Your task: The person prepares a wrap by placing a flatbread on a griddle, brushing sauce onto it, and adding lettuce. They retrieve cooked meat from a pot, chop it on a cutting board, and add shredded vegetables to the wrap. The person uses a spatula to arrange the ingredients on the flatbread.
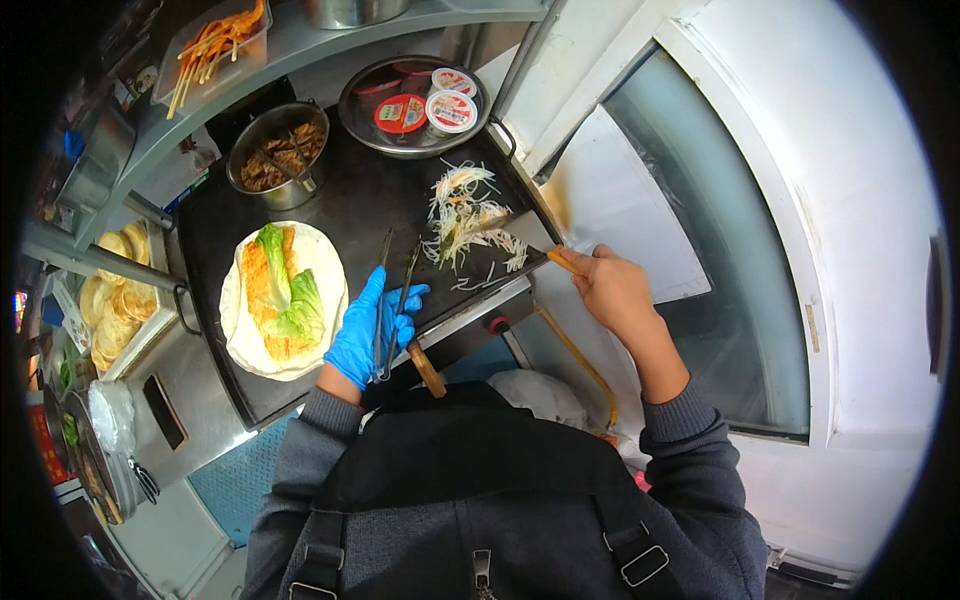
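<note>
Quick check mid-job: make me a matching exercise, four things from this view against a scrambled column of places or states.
Things:
1. Tongs
2. Spatula
3. Flatbread
4. Metal pot

Places or states:
A. Lying under green lettuce
B. In the bare right hand
C. Containing brown food
D. In the blue-gloved left hand

Pairs: 1-D, 2-B, 3-A, 4-C

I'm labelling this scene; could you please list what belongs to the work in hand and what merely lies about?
Work in hand:
metal tongs in blue-gloved left hand
orange-handled metal scraper in bare right hand
thin white food shreds
round white flatbread

Apparently lying about:
round red-and-white tubs
orange skewered food
</note>
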`<state>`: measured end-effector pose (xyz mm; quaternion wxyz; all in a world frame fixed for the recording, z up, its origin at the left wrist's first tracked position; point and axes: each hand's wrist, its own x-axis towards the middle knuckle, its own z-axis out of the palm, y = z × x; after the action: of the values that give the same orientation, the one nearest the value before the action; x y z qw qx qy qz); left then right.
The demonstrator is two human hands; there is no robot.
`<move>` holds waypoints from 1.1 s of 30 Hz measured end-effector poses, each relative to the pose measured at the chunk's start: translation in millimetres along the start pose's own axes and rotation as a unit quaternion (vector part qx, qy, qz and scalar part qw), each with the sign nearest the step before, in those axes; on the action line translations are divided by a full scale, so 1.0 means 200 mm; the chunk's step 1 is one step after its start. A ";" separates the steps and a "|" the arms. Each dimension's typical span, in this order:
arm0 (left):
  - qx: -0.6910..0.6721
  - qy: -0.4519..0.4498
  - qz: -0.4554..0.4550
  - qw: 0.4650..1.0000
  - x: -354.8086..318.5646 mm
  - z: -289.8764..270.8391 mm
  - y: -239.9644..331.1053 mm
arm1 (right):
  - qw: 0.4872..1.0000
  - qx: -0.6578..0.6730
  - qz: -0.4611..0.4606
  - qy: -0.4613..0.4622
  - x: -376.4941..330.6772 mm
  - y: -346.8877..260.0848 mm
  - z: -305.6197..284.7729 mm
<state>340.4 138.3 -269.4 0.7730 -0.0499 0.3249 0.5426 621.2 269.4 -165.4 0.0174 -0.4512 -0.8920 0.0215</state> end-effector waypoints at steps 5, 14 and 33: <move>-0.004 -0.012 -0.014 1.000 0.01 -0.01 0.00 | 0.999 0.017 -0.034 0.025 -0.03 -0.04 0.02; -0.015 0.000 -0.031 0.999 0.02 0.00 -0.02 | 1.000 0.011 -0.020 0.010 -0.12 -0.01 -0.03; -0.005 -0.002 -0.025 1.000 -0.06 -0.01 -0.04 | 0.999 -0.001 0.045 0.019 0.20 -0.05 0.16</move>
<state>343.9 125.7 -265.8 0.7867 -0.0608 0.3192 0.5248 586.7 295.1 -196.3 0.0324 -0.4911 -0.8704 0.0126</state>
